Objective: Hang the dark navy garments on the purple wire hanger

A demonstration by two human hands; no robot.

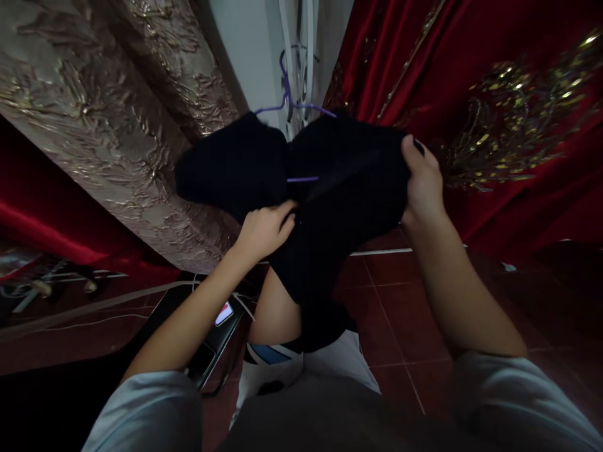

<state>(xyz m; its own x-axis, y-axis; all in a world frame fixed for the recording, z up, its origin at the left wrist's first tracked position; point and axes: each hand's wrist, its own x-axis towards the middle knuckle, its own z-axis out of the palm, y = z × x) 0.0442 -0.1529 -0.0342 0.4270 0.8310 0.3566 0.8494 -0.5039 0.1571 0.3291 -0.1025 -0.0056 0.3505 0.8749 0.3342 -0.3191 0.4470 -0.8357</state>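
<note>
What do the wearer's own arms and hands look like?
Left hand and right hand: both ungloved, no watch or bracelet visible on either wrist. Forearms are bare. Loose, short, pale grey-blue fabric sleeves, the left sleeve and right sleeve, end near the elbows. No cables or markings visible on the arms.

A room in a home is suggested; red curtains (pixel 443 56) and a patterned drape (pixel 132 132) are hung above a red-tiled floor (pixel 393 326); a lit phone (pixel 225 313) is seen

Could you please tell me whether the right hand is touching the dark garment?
Touching: the head view shows the right hand holding the garment at its edge.
</note>
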